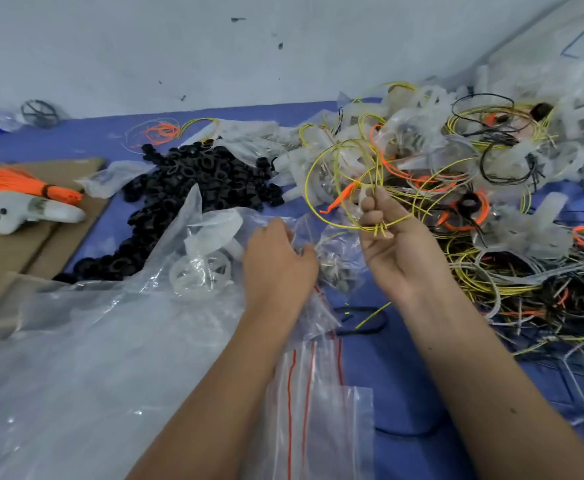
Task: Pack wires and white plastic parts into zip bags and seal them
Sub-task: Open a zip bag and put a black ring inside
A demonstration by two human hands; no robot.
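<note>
Wires (344, 178): thin yellow loops with an orange strand, coiled, raised above the blue table (380, 358); loops fan up and left, cut ends point down.
Right hand (392, 244): palm up, thumb and fingers pinch the coil at its ends.
Zip bag (321, 258): clear, red-striped, crumpled, just left of the wires.
Left hand (278, 261): fingers curled, gripping the bag.

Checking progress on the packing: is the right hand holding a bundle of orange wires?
No, the right hand pinches coiled yellow wires, while the tied orange wire bundle lies apart on the cardboard.
</note>
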